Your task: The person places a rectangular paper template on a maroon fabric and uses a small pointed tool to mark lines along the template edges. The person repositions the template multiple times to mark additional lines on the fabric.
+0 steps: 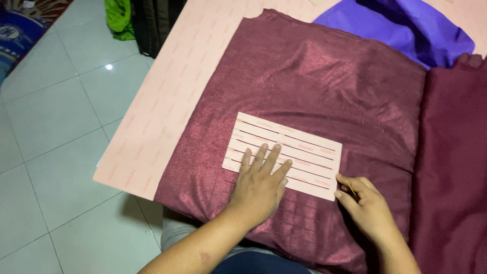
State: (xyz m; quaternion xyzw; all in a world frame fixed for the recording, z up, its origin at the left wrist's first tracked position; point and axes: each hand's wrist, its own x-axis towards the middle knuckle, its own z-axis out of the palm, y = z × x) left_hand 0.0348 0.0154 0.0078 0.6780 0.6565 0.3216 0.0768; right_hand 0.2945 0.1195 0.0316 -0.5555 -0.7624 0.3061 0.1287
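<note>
Head view, left hand (259, 185) flat on slotted card (285, 154), right hand (366, 207) pinching, seemingly, pin (351, 188) at corner

Purple fabric (401, 25) bunched at the far edge of the bench (167, 101), pale pink on top. Green cloth (119, 18) beside a dark bag (154, 23) on the white tiled floor (50, 127); blue patterned rug (15, 35) at far left.

left hand (261, 185): flat on slotted card (289, 152), pressing it to maroon cloth (304, 81)
right hand (368, 205): pinching thin stick (351, 187) at card's corner
underlay: pink sheet (172, 101)
</note>
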